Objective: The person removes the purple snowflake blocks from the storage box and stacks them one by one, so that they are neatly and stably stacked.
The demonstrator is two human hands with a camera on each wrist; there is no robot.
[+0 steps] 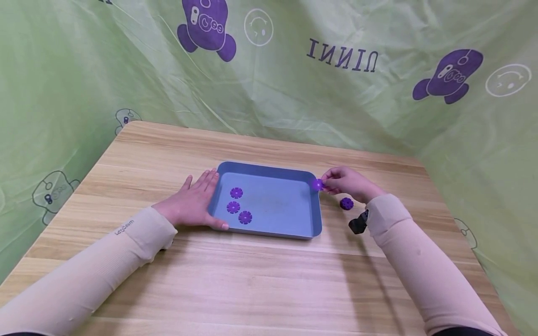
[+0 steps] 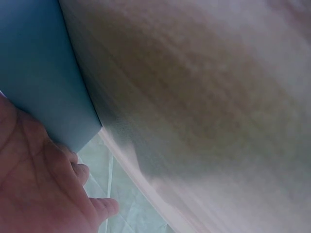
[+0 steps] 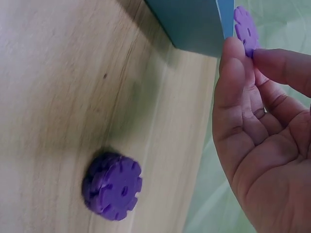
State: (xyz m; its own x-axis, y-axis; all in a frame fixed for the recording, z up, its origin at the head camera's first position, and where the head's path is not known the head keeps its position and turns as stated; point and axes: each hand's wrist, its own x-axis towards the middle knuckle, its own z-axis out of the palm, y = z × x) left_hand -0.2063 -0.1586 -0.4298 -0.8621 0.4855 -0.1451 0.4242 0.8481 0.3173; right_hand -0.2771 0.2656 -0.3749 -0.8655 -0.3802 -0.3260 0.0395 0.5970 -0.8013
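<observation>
A blue-grey rectangular tray rests on the wooden table. Inside it, toward the left, lie three purple notched plastic discs, apart from one another. My left hand presses against the tray's left side, fingers stretched along it and the thumb at the front left corner. Over the tray's right rim, my right hand pinches another purple disc between thumb and fingers, as the right wrist view shows. Below that hand, a small stack of purple discs sits on the table right of the tray.
The wooden table stretches out in front of the tray and to both sides. Behind it hangs a green curtain with printed purple figures. A black wrist-camera piece juts from the right cuff, low over the table.
</observation>
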